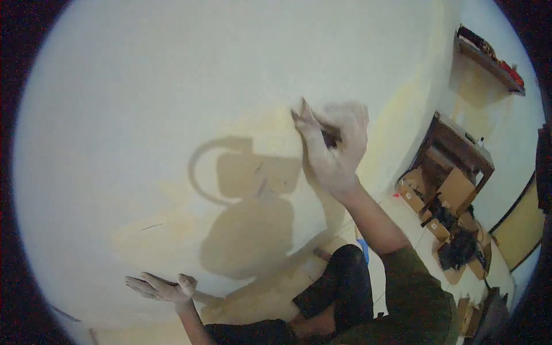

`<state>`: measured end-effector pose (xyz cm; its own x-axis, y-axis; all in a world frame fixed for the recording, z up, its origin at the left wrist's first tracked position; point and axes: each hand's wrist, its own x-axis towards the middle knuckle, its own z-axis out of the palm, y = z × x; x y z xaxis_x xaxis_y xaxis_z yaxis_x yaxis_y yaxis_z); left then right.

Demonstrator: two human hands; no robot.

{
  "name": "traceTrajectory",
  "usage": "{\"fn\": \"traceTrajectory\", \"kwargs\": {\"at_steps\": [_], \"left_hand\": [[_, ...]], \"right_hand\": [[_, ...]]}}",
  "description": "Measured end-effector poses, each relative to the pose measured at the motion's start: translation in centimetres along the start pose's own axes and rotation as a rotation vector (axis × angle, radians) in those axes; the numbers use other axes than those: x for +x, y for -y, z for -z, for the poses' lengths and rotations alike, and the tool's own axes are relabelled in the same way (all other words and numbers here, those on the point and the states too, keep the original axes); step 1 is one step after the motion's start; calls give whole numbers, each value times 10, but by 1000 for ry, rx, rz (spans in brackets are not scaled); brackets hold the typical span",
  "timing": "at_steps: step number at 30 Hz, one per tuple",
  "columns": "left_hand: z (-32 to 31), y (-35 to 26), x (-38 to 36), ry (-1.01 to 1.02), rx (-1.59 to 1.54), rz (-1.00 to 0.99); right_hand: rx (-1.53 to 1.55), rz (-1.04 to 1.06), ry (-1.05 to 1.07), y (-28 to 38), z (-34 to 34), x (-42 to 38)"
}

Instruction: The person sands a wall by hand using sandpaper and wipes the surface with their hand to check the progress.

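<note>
My right hand (336, 141) is raised to the white wall (144, 86), its fingers bent and pinched together at the tips, close to the surface. A small dark patch shows at the fingertips; I cannot tell what, if anything, is held. Pale whitish powder or paste coats the hand down to the wrist. Lower at the left, my left hand (161, 287) is palm up with fingers stretched out, near the foot of the wall. It has the same pale coating. Between the hands, the shadow of a head and headgear falls on the wall, beside faint yellowish patches.
My bent legs (345, 282) in dark clothing are below, close to the wall. To the right stand a wooden table (460, 141) and open cardboard boxes (457, 190) with dark tangled items. A wall shelf (489, 60) holds things at upper right. Light tiles (422, 241) cover the floor.
</note>
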<state>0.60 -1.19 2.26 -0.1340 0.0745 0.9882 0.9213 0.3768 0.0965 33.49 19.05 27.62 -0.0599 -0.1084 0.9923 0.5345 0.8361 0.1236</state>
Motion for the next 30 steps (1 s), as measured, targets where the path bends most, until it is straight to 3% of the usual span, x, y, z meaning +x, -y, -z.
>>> {"fn": "traceTrajectory", "kwargs": {"at_steps": [4,7,14,19,24,27,30], "left_hand": [[-1,2,-3,6,4,-13],[0,4,-3,40,22,-16],[-1,5,-8,39,13,-4],[-5,5,-13,21,-3,36],[-1,7,-7,32,-22,-9],[-3,9,-8,15,-17,-2],[-4,6,-7,16,-16,28]], "right_hand": [[66,-4,-59,7,-11,38],[29,26,-37,-2,-2,-4],[29,3,-17,12,-11,38],[66,-35,19,8,-8,-12],[74,-57,-15,17,-17,29],[49,-14,15,17,-12,-8],[18,60,-11,23,-20,8]]}}
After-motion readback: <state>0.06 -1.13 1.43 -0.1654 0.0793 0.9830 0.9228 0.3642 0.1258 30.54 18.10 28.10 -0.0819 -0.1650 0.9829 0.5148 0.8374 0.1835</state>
